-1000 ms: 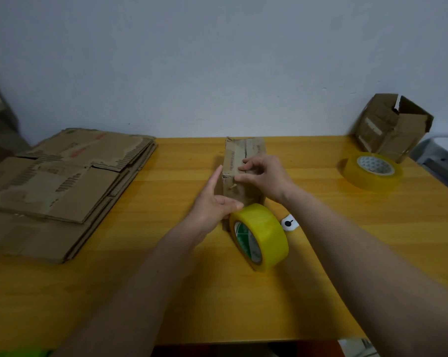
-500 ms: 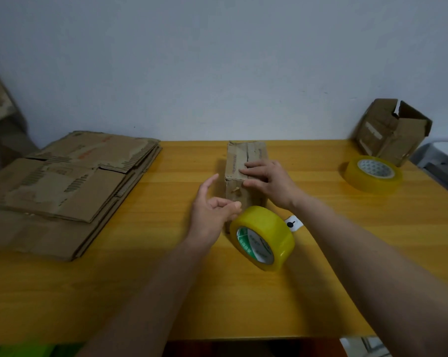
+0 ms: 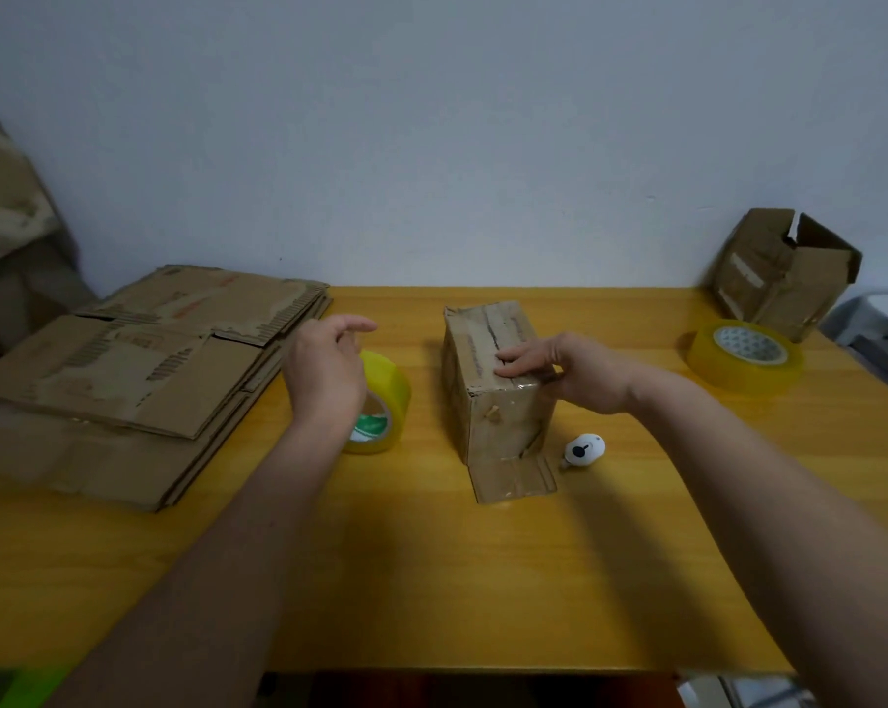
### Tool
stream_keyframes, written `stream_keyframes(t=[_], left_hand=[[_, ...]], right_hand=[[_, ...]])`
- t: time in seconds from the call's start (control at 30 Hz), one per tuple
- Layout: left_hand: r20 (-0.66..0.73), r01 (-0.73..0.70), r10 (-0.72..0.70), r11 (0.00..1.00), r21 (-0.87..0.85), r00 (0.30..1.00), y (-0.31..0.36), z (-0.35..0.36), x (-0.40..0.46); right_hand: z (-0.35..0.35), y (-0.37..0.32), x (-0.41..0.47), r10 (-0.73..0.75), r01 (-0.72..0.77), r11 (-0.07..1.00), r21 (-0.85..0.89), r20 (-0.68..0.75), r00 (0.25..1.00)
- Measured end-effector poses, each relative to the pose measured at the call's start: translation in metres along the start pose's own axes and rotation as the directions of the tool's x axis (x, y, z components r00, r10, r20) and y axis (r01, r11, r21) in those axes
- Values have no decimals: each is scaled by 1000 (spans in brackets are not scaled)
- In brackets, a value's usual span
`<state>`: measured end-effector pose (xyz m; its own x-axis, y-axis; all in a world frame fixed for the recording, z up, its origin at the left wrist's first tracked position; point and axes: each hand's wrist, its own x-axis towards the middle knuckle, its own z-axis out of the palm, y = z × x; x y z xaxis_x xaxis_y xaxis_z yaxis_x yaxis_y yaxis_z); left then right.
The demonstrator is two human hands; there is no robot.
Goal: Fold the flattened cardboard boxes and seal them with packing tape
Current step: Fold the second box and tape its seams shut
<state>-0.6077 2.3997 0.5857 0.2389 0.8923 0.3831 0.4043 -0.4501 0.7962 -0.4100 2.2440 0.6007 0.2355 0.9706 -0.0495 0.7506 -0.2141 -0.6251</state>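
Note:
A small brown cardboard box (image 3: 500,426) stands at the table's middle, with its top flaps closed and a loose bit of flap and clear tape lying on the table at its front foot. My right hand (image 3: 574,373) lies on the box's near top edge, fingers straight across the seam and thumb down the right side. A yellow tape roll (image 3: 388,401) stands on edge to the left of the box. My left hand (image 3: 324,373) hovers over the roll's left side with fingers loosely curled above it; the thumb is hidden.
A stack of flattened cardboard boxes (image 3: 140,370) covers the wooden table's (image 3: 431,580) left part. A second tape roll (image 3: 743,357) lies flat at the right, an open folded box (image 3: 784,270) behind it. A small white tool (image 3: 582,449) lies right of the box.
My left hand has swung left, and the yellow tape roll has gone from in front of the box to its left. My right hand stays on the box top.

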Motion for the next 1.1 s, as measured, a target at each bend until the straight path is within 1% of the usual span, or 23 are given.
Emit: stream_keyframes(t=[0.07, 0.13, 0.17, 0.2, 0.27, 0.3, 0.33, 0.37, 0.4, 0.5, 0.6, 0.7, 0.83, 0.9, 1.0, 1.1], left_hand=[[-4, 37, -37, 998, 45, 999, 4, 9, 4], [3, 52, -52, 998, 47, 999, 9, 20, 4], [46, 46, -47, 999, 28, 998, 11, 26, 3], [121, 36, -38, 999, 14, 992, 15, 34, 1], [296, -7, -7, 999, 47, 955, 21, 50, -7], [369, -49, 12, 995, 90, 929, 22, 58, -12], [421, -92, 25, 986, 140, 907, 22, 64, -16], [451, -122, 27, 976, 183, 892, 20, 68, -17], [466, -133, 19, 968, 212, 885, 18, 70, -15], [493, -134, -10, 957, 256, 870, 12, 70, -4], [517, -160, 8, 955, 250, 856, 15, 71, -3], [528, -172, 25, 958, 230, 849, 16, 72, -2], [542, -177, 34, 961, 214, 839, 15, 70, 1], [549, -191, 43, 958, 215, 835, 15, 70, 0], [548, -204, 52, 954, 219, 835, 14, 71, 0], [552, -214, 54, 949, 231, 832, 11, 69, 0]], right_hand=[[0, -4, -5, 3, -3, 1000, 3, 37, 999], [-1, -6, -9, 22, -23, 1000, 7, 86, 996], [-1, -7, -11, 38, -41, 998, 38, 93, 995], [-1, -9, -12, 61, -68, 994, 85, 76, 995], [3, -15, -11, 105, -99, 980, 171, -24, 994], [6, -16, -9, 108, -92, 984, 153, -101, 989], [10, -17, -6, 95, -81, 993, 88, -173, 980], [14, -16, -5, 70, -70, 998, 4, -213, 975], [18, -15, -3, 41, -59, 995, -77, -210, 977], [25, -9, 5, 3, -28, 963, -266, -94, 996], [23, -6, 25, 21, -33, 912, -409, -34, 999], [20, -3, 48, 44, -42, 843, -536, -9, 999], [18, 0, 70, 64, -57, 799, -599, -10, 998], [19, 1, 77, 47, -57, 804, -592, -32, 998], [18, 6, 85, 10, -78, 822, -564, -123, 992], [14, 12, 92, 57, -135, 845, -517, -163, 985]])
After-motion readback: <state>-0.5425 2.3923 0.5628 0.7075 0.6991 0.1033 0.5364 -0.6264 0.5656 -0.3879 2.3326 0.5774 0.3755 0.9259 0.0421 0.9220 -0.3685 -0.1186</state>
